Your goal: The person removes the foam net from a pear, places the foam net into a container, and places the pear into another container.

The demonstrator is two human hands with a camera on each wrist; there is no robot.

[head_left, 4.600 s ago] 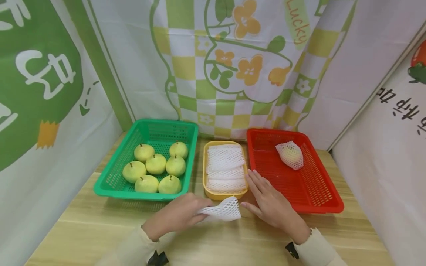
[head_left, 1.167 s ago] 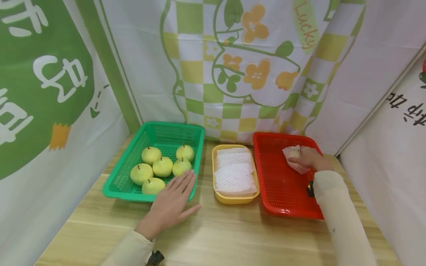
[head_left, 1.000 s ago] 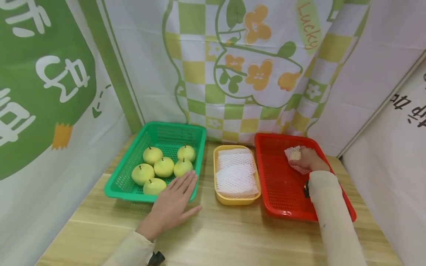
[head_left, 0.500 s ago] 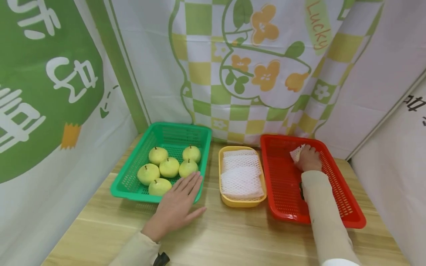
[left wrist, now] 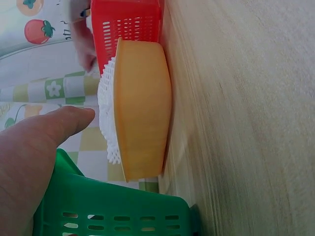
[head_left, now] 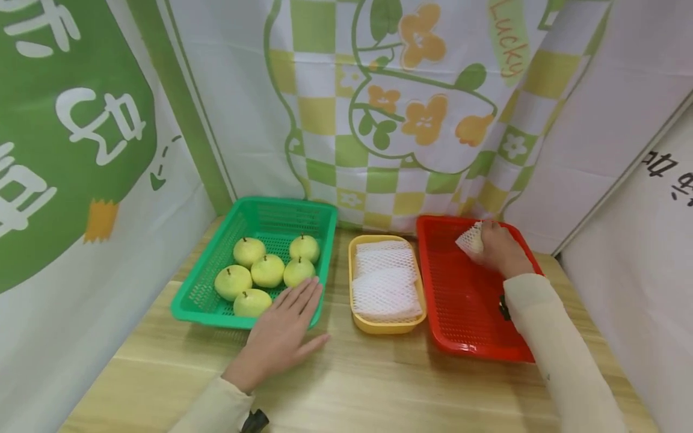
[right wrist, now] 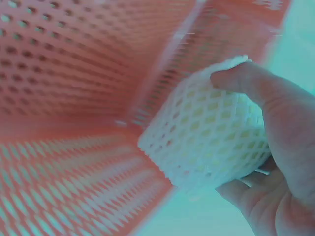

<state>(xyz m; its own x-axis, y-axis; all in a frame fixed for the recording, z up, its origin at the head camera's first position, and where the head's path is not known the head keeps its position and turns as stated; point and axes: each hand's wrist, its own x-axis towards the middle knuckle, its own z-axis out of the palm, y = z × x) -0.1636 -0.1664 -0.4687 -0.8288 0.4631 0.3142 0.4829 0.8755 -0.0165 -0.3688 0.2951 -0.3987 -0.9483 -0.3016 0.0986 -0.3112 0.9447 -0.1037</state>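
In the head view my right hand (head_left: 499, 246) reaches into the back of the red basket (head_left: 460, 319) and grips a pear in a white foam net (head_left: 472, 242). The right wrist view shows my thumb across the top of the netted pear (right wrist: 216, 123) and other fingers underneath. My left hand (head_left: 281, 334) lies flat with straight fingers over the front right corner of the green basket (head_left: 216, 320). Several bare yellow-green pears (head_left: 267, 270) sit in that basket; my left hand hides its front right corner.
Between the baskets stands a yellow tray (head_left: 387, 328) of stacked white foam nets (head_left: 385, 291). All three containers rest on a wooden table (head_left: 346, 385). A checked curtain (head_left: 319, 120) hangs behind them, with printed cloth walls at both sides.
Earlier my left hand held a foam net; now it lies on the green basket. My right hand went from beside the yellow tray to the netted pear, which it has just shifted within the red basket.
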